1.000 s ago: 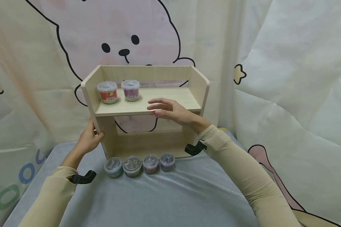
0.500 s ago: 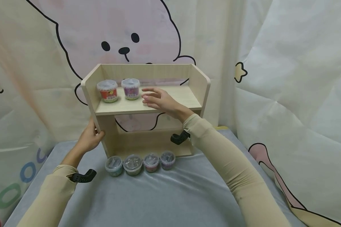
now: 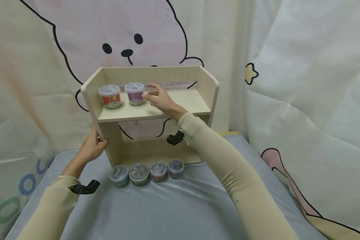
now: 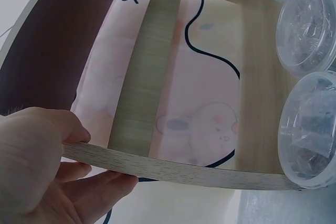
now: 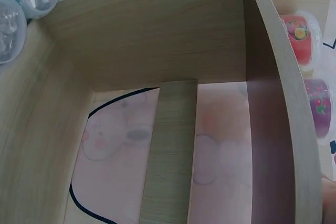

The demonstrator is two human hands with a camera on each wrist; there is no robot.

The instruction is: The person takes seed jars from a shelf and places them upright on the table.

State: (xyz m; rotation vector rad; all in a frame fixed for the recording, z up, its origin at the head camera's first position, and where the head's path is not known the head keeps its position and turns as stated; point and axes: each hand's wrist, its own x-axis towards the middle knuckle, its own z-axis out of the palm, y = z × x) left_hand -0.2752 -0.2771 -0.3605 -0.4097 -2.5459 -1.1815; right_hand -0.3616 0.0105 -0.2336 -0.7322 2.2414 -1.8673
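A small pale wooden two-tier shelf [image 3: 156, 113] stands on the table. My left hand [image 3: 91, 146] grips its left side panel; in the left wrist view the thumb lies inside the edge [image 4: 173, 170] and the fingers outside. On the upper board are a red-labelled plastic tub [image 3: 111, 99] and, to its right, a purple-labelled tub [image 3: 135, 96]. My right hand [image 3: 162, 100] reaches over this board, fingers spread and slightly bent at the purple tub's right side. Whether they touch it, I cannot tell. Only a sliver of that hand shows in the right wrist view.
Several lidded clear tubs [image 3: 139, 174] stand in a row on the blue-grey tablecloth [image 3: 156, 210], before the shelf's lower tier. A printed curtain [image 3: 222, 50] hangs close behind. Right of the tubs the upper board [image 3: 189, 100] is bare.
My right hand has moved left and deeper over the upper board, up to the purple-labelled tub. My left hand keeps its grip on the side panel; the tubs have not moved.
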